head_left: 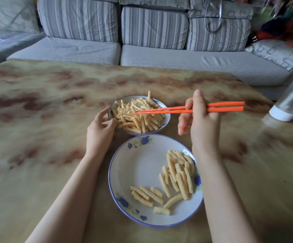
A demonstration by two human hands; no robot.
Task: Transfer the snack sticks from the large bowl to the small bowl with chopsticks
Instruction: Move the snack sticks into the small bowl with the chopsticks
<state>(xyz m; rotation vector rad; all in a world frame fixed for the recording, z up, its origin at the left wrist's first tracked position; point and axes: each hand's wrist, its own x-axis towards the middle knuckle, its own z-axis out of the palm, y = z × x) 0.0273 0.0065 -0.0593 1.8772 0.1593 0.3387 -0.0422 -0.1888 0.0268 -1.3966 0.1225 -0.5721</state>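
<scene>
Two white bowls with blue flowers stand on the table. The smaller, far bowl (167, 120) is heaped with crinkle-cut snack sticks (138, 118). The wide, near bowl (138, 171) holds several snack sticks (179, 174) on its right side and near its front. My left hand (99, 132) grips the far bowl's left rim between thumb and fingers. My right hand (201, 123) holds a pair of orange chopsticks (226, 106) level, pointing left. Their tips lie close together over the far bowl's pile, and I see no stick between them.
The marbled tan table (37, 120) stretches wide on both sides of the bowls. A grey cylinder with a white base (289, 104) stands at the table's right edge. A striped grey sofa (152, 55) runs along behind the table.
</scene>
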